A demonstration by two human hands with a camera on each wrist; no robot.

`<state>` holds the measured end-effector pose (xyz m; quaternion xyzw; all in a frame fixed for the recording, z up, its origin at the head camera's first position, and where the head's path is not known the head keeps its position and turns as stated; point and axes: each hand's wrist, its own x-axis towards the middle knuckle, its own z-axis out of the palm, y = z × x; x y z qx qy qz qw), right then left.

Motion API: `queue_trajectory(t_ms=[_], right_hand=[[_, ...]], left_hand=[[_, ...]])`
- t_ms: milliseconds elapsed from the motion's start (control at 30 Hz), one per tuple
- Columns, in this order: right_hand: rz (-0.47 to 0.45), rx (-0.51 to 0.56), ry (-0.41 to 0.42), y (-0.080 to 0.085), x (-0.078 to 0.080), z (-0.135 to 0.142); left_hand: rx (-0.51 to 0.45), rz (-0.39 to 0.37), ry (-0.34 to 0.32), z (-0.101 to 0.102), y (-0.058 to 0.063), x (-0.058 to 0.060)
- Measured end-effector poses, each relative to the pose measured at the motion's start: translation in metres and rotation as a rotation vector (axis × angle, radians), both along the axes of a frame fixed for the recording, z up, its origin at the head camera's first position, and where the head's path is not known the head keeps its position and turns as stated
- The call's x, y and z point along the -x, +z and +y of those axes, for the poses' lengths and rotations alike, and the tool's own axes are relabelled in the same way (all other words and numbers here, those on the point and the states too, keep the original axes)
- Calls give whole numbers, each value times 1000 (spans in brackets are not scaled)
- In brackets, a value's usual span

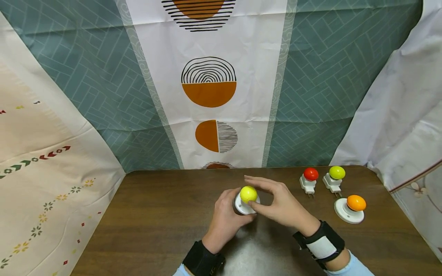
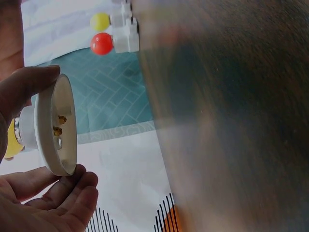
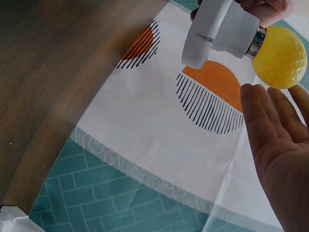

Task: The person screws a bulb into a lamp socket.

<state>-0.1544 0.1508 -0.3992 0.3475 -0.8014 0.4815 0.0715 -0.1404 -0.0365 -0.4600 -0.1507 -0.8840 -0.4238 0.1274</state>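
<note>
My left hand grips a white round bulb holder by its rim, raised over the table. In the left wrist view the hollow back of the holder faces the camera, with brass terminals inside. A yellow faceted bulb sits in the socket, a strip of its metal cap showing in the right wrist view. Beside the bulb is my right hand, its fingers extended and spread from the thumb. The thumb lies close to the bulb's lower side, and the fingertips reach its edge.
At the table's back right stand a red bulb and a yellow-green bulb, each in a white plug-in socket. Nearer, an orange bulb sits in another round white holder. Patterned cloth hangs behind the wooden table.
</note>
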Motion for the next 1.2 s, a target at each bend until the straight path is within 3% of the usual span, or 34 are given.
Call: queue_trajectory(t_ms=[200, 533, 1200], right_hand=[[-20, -17, 56, -7, 4, 2], [-31, -19, 52, -8, 4, 0], [1, 90, -55, -14, 3, -5]], left_hand=[[0, -8, -6, 0, 0, 0], [9, -2, -1, 0, 1, -1], [-5, 11, -5, -1, -2, 0]])
